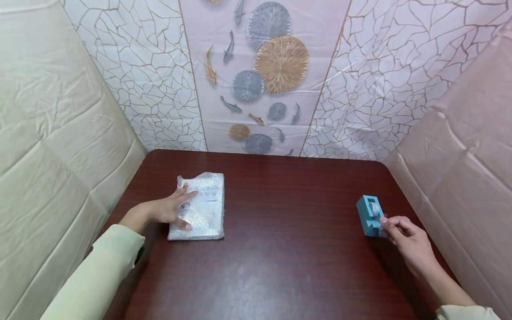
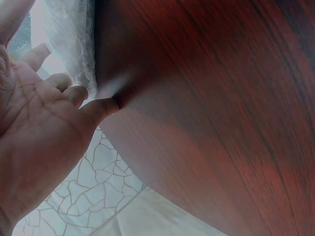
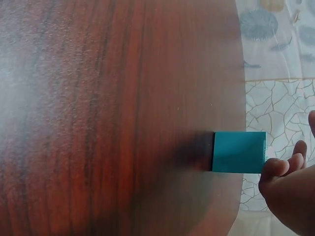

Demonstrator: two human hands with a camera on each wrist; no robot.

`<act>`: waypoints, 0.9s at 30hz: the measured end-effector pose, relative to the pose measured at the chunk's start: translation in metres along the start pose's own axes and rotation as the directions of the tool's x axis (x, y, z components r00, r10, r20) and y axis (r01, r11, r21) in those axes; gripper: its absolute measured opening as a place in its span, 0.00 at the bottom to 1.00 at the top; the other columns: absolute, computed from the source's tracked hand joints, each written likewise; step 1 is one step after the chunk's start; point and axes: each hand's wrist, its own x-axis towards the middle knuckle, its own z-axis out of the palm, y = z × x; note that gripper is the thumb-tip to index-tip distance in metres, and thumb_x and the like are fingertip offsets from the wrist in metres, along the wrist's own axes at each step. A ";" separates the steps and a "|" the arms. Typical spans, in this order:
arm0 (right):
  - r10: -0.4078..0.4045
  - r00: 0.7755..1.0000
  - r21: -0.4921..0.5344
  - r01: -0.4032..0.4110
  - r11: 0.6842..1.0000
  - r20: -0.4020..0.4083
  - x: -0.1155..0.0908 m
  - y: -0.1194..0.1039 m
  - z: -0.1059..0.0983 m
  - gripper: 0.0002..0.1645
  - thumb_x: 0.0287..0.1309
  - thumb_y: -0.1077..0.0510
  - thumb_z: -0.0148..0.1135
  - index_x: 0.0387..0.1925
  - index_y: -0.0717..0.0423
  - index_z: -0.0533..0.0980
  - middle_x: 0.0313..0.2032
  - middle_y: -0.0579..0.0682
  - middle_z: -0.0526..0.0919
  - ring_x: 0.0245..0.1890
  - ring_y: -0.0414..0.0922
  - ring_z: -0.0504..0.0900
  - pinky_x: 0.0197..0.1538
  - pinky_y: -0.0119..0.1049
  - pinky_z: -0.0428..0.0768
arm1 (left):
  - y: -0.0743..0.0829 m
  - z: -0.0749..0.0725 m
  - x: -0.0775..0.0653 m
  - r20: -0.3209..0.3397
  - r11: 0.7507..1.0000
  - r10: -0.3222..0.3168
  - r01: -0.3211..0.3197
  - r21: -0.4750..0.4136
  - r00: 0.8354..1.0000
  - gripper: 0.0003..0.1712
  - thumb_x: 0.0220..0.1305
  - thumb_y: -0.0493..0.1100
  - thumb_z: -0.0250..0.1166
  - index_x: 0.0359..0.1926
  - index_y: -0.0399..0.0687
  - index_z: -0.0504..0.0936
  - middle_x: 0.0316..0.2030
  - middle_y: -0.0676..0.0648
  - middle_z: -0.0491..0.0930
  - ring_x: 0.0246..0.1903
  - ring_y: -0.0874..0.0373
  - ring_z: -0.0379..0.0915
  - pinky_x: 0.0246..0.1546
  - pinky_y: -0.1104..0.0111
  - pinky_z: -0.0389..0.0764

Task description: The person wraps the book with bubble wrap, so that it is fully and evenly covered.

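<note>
A flat package in clear bubble wrap [image 1: 208, 213] lies at the left of the table. My left hand [image 1: 166, 210] rests on its left part with the fingers spread. In the left wrist view, the fingers of the left hand [image 2: 44, 108] reach along the wrap's edge. Over at the right stands a blue tape dispenser [image 1: 365, 215] with a roll of clear tape [image 1: 374, 209] in it. My right hand [image 1: 412, 244] pinches the tape's free end between thumb and forefinger, close by the dispenser's front. The right wrist view shows one blue end of the dispenser beside the right hand [image 3: 290, 187].
Both things are on a dark red-brown wooden table [image 1: 280, 249]. Behind it hangs a patterned cloth wall [image 1: 256, 111]. Pale padded cloth sides [image 1: 68, 146] stand close along the table's left and right edges.
</note>
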 end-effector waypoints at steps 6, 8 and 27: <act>-0.052 0.999 -0.143 0.052 0.988 0.007 0.006 -0.004 0.003 0.08 0.79 0.59 0.67 0.44 0.62 0.85 0.36 0.28 0.78 0.34 0.32 0.76 0.36 0.24 0.77 | 0.001 -0.001 -0.001 0.002 1.000 0.005 -0.005 -0.004 1.000 0.74 0.58 0.56 0.85 0.91 0.51 0.45 0.88 0.32 0.20 0.87 0.27 0.17 0.82 0.24 0.39; -0.084 0.996 -0.165 0.084 0.983 0.007 0.009 -0.005 0.005 0.09 0.78 0.60 0.67 0.44 0.64 0.85 0.38 0.26 0.80 0.35 0.31 0.76 0.36 0.23 0.77 | 0.001 -0.001 -0.001 0.001 1.000 0.007 -0.007 -0.004 1.000 0.74 0.59 0.56 0.85 0.91 0.51 0.45 0.88 0.32 0.20 0.87 0.27 0.17 0.82 0.24 0.39; -0.128 0.991 -0.318 0.132 0.939 0.033 0.018 -0.021 0.019 0.13 0.78 0.55 0.69 0.46 0.64 0.84 0.37 0.25 0.79 0.40 0.26 0.76 0.40 0.19 0.74 | 0.006 -0.003 -0.003 -0.002 1.000 -0.007 0.007 -0.012 1.000 0.73 0.58 0.54 0.86 0.91 0.51 0.46 0.88 0.32 0.21 0.87 0.28 0.18 0.82 0.25 0.39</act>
